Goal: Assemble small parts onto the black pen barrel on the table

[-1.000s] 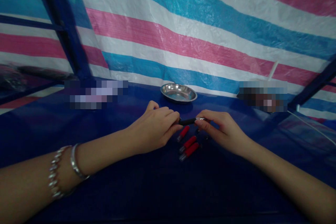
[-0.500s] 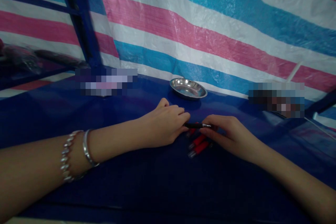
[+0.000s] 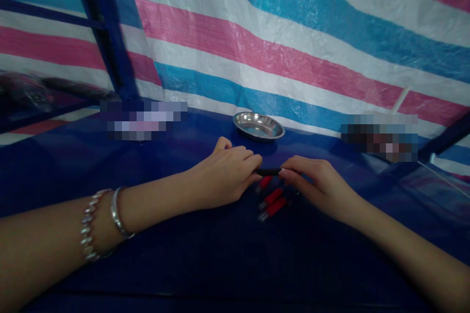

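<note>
Since half a second ago, the thumb and forefinger of the right hand have closed over the silvery end of the slim black pen-like stick, so only its dark middle shows now; everything else has slipped slightly left and down with the head.

From where I stand, at the left of the frame there's a whitish-pink blurred-out patch on the glossy dark blue surface; I can't tell what it hides. Lower left, a silvery beaded bracelet and a smooth silver bangle circle the left wrist. The left hand is curled, fingers folded in, gripping the stick's left end near the frame's centre. Behind it sits a round, shallow steel dish; nearer, partly below the stick, lie three small red cylinders with pale ends. Then comes the right hand, its fingertips pinched on the stick's other end.

I'd judge the stick light, stiff and fairly sturdy, a bit slick on any metal part. Fingertips at both ends suit it, with the dark barrel likely giving the surer hold.
</note>
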A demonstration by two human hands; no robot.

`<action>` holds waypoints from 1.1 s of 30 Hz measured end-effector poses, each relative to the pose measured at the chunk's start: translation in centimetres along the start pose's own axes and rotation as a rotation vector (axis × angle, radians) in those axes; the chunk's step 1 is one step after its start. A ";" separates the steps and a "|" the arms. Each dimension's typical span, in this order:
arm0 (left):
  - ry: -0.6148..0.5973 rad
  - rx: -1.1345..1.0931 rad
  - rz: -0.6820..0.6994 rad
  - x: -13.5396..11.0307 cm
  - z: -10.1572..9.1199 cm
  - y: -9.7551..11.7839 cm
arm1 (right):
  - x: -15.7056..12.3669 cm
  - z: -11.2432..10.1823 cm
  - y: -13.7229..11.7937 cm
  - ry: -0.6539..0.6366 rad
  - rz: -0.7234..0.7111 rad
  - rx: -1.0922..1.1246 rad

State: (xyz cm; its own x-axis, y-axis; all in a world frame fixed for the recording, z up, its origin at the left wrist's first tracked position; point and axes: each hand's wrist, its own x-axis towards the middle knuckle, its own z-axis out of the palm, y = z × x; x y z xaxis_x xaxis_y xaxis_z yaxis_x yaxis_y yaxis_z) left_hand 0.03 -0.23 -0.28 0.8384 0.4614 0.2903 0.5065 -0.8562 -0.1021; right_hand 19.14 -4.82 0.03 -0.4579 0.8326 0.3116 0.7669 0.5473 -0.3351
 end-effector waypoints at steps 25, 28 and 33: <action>0.039 -0.023 -0.009 0.1 0.0 0.0 | 0.0 -0.1 0.2 0.022 0.009 0.000; 0.030 -0.015 -0.017 0.1 -0.1 0.0 | 0.0 -0.1 0.1 0.014 0.010 0.002; -0.014 0.003 0.008 0.1 0.0 -0.1 | -0.1 -0.1 0.1 -0.008 0.018 0.011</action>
State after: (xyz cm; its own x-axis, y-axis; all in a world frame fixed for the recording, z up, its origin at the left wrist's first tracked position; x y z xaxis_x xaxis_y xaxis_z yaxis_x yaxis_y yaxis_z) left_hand 0.07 -0.07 -0.27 0.8449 0.4579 0.2764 0.5006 -0.8590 -0.1071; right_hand 19.34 -4.85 0.09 -0.4472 0.8432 0.2984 0.7704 0.5326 -0.3504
